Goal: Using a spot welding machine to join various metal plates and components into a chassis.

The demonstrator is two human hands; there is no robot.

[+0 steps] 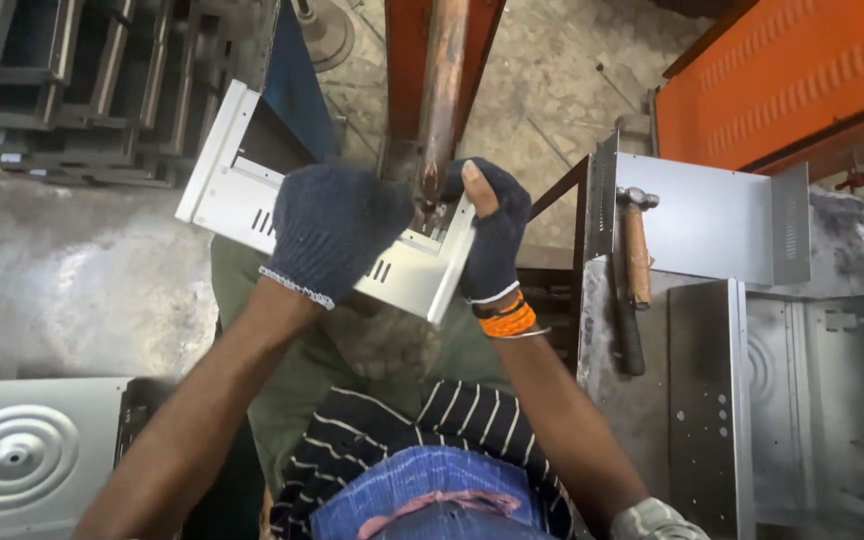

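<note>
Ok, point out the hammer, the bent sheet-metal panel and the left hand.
hammer (636, 262): head view, on its wooden handle.
bent sheet-metal panel (227, 195): head view, on its flat face left of the gloves.
left hand (335, 225): head view, back of the glove.

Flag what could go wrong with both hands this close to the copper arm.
The right hand has a bare fingertip beside the copper arm, so it could be pinched or burned. The left hand covers the bracket, hiding its alignment. The hammer on the nearby panel might roll off.
</note>
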